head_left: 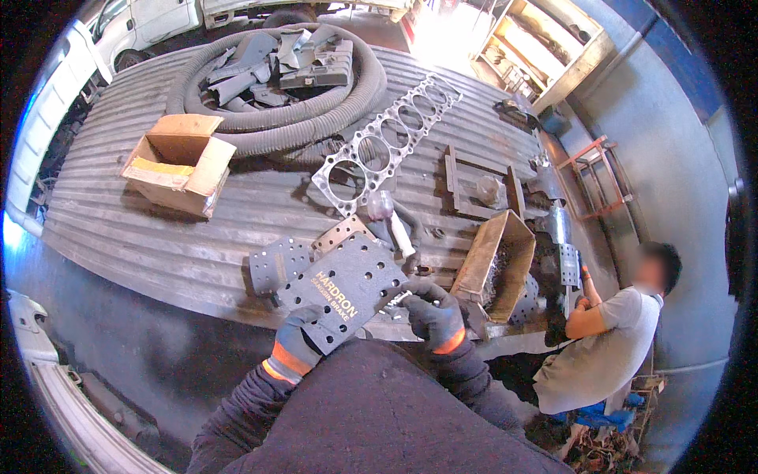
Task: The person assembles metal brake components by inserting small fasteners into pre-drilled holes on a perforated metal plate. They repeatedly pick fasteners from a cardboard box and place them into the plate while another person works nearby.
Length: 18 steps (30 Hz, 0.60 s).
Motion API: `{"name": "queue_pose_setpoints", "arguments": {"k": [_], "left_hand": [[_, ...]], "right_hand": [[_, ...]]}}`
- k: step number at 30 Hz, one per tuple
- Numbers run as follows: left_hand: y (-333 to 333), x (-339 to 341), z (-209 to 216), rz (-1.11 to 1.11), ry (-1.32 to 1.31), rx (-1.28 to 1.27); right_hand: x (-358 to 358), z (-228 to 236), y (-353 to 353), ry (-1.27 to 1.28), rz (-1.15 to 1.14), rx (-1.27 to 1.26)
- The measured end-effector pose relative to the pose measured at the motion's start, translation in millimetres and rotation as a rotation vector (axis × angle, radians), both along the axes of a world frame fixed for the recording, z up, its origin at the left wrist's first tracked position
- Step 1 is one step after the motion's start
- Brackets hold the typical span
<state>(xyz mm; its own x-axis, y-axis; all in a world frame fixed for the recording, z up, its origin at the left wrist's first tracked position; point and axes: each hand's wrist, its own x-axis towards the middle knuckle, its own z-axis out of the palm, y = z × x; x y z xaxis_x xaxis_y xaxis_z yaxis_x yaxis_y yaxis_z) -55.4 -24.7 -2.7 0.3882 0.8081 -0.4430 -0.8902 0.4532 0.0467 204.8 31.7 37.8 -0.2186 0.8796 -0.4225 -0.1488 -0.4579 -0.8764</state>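
From where I stand, the person at the bench [91,221] has a dark, flat plate [353,278] drilled with round holes, pale lettering on its face, tilted up just above the near edge. The left hand [302,336], in a gray glove with an orange cuff, is closed on the plate's lower left edge, thumb over the face. The right hand [436,314], gloved alike, is bent at the plate's right edge with small shiny pieces [397,299] by its fingertips; whether its grip is pinching them I can't tell. Behind the plate lie another dark drilled plate [272,265] and a brownish one [341,232]. Beyond them stretches a long silver gasket [395,154], and to the left sits an open cardboard box [209,167], near a thick coiled hose [371,83] ringing dark broken scraps [316,73]. Right of the right hand, a second open box [471,261] holds small dark bits [496,275]. Farther right, a co-worker [602,347] in a pale shirt has a hand beside a drilled piece [568,265].
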Motion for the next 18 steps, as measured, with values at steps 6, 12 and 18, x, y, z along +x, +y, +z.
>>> {"name": "queue_pose_setpoints", "arguments": {"k": [6, 12, 18], "left_hand": [[-8, -1, -14, 0.015, 0.066, -0.025], [-6, -3, -23, -0.002, 0.177, -0.034], [-7, -6, -29, -0.004, 0.146, -0.036]], "right_hand": [[-25, -15, -9, -0.303, 0.029, 0.391], [-21, -1, -6, -0.777, 0.239, 0.761], [-22, 11, -7, -0.566, 0.207, 0.632]]}}
